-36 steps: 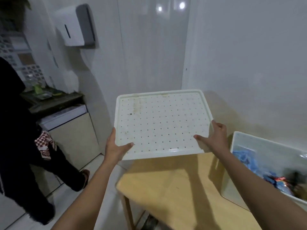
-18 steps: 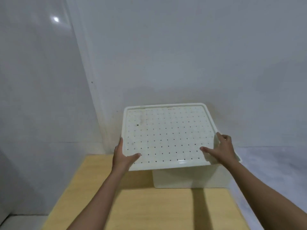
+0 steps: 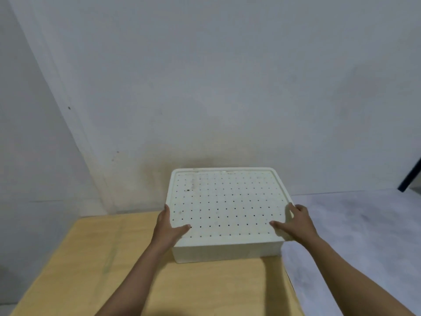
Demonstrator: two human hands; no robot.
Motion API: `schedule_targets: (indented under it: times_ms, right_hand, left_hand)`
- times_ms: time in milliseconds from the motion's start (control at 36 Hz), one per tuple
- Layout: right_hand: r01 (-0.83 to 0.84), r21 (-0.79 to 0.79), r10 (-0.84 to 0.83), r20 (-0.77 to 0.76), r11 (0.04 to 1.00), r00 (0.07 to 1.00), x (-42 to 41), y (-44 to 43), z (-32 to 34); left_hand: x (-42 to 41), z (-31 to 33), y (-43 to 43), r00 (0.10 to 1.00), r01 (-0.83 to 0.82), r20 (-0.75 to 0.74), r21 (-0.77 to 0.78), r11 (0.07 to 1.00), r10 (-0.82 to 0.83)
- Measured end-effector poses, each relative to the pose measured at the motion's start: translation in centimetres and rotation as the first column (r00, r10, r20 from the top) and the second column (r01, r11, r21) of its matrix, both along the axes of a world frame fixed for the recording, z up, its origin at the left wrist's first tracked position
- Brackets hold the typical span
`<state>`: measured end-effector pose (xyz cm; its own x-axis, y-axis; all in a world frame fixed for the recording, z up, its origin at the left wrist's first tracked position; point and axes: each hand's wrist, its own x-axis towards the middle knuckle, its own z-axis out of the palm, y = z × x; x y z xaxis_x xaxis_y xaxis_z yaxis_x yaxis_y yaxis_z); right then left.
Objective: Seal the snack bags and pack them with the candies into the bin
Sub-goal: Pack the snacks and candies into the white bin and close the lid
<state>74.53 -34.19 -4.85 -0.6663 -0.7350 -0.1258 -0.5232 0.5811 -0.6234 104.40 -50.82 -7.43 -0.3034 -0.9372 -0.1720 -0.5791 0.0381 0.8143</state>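
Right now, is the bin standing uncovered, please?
No, the perforated lid lies flat on the bin, left hand and right hand gripping it.

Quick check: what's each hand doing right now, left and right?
Left hand: holding the perforated lid by its left edge, thumb on top.
Right hand: holding the lid by its right edge, thumb on top.

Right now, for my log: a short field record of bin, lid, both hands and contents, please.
bin: white, on the wooden table, far right corner, by the wall
lid: perforated, lying flat on the bin
left hand: grips the lid's near left corner, thumb on top
right hand: grips the lid's near right corner, thumb on top
contents: hidden under the lid
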Motion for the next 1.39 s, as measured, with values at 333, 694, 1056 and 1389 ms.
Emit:
schedule_targets:
  times_ms: [333,694,1056,1389]
  right_hand:
    - [-0.024,0.009,0.025,-0.144,1.0,0.989,-1.9,-2.1,-1.6]
    - [-0.027,0.004,0.027,-0.286,1.0,0.958,-2.9,-4.2,-3.0]
    - [-0.055,0.102,0.084,-0.305,0.993,0.949,-2.8,-5.0,-4.3]
    - [-0.263,0.311,0.364,-0.333,0.913,0.87,-1.3,-6.6,-4.1]
  left_hand:
    - [-1.7,-0.7,-0.3,0.965,-0.025,0.252,-0.163,0.986,0.066]
    - [-2.7,-1.2,-1.4,0.924,-0.011,0.365,-0.273,0.962,0.114]
    - [-2.7,-2.0,-2.6,0.884,0.024,0.457,-0.263,0.965,0.103]
    - [-4.5,-2.0,-3.2,0.717,0.412,0.675,-0.204,0.888,-0.178]
